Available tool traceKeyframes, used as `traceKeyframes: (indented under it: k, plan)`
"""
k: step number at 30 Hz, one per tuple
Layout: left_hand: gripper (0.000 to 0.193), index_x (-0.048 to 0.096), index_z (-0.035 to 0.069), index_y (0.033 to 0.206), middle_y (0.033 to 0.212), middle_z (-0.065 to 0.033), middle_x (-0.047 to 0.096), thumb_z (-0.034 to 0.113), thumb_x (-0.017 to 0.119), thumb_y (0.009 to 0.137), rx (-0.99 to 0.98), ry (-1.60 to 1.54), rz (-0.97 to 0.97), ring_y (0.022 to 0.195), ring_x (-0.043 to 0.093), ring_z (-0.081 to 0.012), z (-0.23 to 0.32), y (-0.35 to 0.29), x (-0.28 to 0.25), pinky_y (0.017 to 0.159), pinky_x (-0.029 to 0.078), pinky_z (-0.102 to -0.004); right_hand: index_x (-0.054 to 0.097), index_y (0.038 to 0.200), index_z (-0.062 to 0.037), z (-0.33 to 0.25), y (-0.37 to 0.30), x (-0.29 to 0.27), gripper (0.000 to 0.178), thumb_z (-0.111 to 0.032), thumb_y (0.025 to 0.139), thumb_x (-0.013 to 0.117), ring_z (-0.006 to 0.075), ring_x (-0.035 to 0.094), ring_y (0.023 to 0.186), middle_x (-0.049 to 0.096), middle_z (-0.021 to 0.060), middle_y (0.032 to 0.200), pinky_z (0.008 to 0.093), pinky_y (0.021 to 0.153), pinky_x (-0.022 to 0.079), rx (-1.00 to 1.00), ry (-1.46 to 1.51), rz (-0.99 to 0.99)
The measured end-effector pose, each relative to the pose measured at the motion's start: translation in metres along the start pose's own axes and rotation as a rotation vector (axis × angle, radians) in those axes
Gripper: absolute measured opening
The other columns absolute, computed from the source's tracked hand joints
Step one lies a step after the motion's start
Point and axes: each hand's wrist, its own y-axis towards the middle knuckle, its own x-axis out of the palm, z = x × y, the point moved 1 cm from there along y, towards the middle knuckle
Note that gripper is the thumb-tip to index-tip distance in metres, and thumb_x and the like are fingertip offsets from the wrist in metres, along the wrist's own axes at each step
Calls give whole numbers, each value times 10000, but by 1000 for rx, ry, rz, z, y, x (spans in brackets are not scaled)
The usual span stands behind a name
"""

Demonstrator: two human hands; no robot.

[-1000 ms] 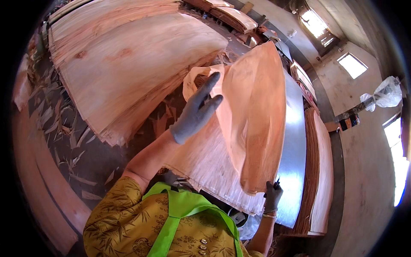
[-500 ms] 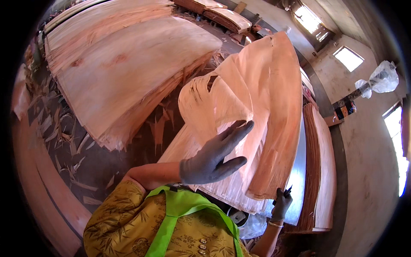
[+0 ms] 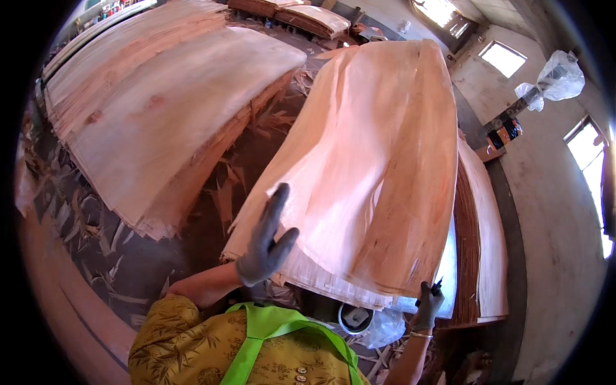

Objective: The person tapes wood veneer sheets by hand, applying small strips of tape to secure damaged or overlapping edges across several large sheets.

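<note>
Along the right side, a pale, stained wall [image 3: 545,212] is cut off by the dark rim of the view, and whatever lies beyond its glaring windows [image 3: 504,59] is washed out. On the left, a broad stack of veneer [image 3: 173,109] is flanked by a dark floor [image 3: 154,256] littered with torn scraps [image 3: 99,234]. At the centre, a wide, thin wood sheet [image 3: 359,160], rippled lengthwise, is spread over a lower stack [image 3: 317,289], of which only the near and left edges are shown. Farther right, another stack [image 3: 491,237] is partly hidden by that sheet, and between them only a strip of a shiny bluish panel [image 3: 451,266] can be seen. Nearest, a patterned shirt [image 3: 186,340] crossed by green straps [image 3: 256,340] is cut off by the lower edge. Under the sheet's near edge, a round container [image 3: 355,317] is partly hidden, its contents hard to make out, with clear plastic [image 3: 387,328] bunched beside it. The gloved left hand [image 3: 264,247] is held by the sheet's near left corner, fingers and thumb apart; whether the sheet is touched cannot be told. At the near right corner, a small dark object [image 3: 437,285] is gripped in the curled fingers of the gloved right hand [image 3: 428,307]; its full shape is hidden, and whether the sheet is pinched as well cannot be told
</note>
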Motion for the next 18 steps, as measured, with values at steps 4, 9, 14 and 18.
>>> traceKeyframes:
  k: [4,9,14,18]
  plan:
    - [578,191,-29,1418,1475,-146,249,36,455,908,-39,129,79,838,416,-92,-17,-22,24,769,378,-225,506,639,-80,12,17,-22,245,-151,808,670,74,384,387,449,-23,518,231,345,305,-1,55,2]
    - [562,245,-23,1402,1450,-151,293,38,477,893,-83,281,128,1128,403,-176,-27,-49,79,979,318,-286,495,637,-97,63,69,-78,244,-150,780,686,72,374,373,437,-28,509,234,341,296,-7,-31,-31]
    - [519,323,-28,1363,1416,-165,350,51,498,880,-274,222,190,1322,319,-249,-41,-94,155,1071,255,-323,499,609,-79,129,132,-148,257,-141,773,687,77,391,378,458,-13,504,245,346,302,-9,-55,-60]
    - [437,435,-45,1287,1349,-184,436,62,514,871,-413,205,225,1270,398,-247,-49,-127,202,1041,308,-310,522,625,-54,166,162,-184,235,-141,777,678,78,402,382,466,-3,505,247,348,306,-33,-79,-92]
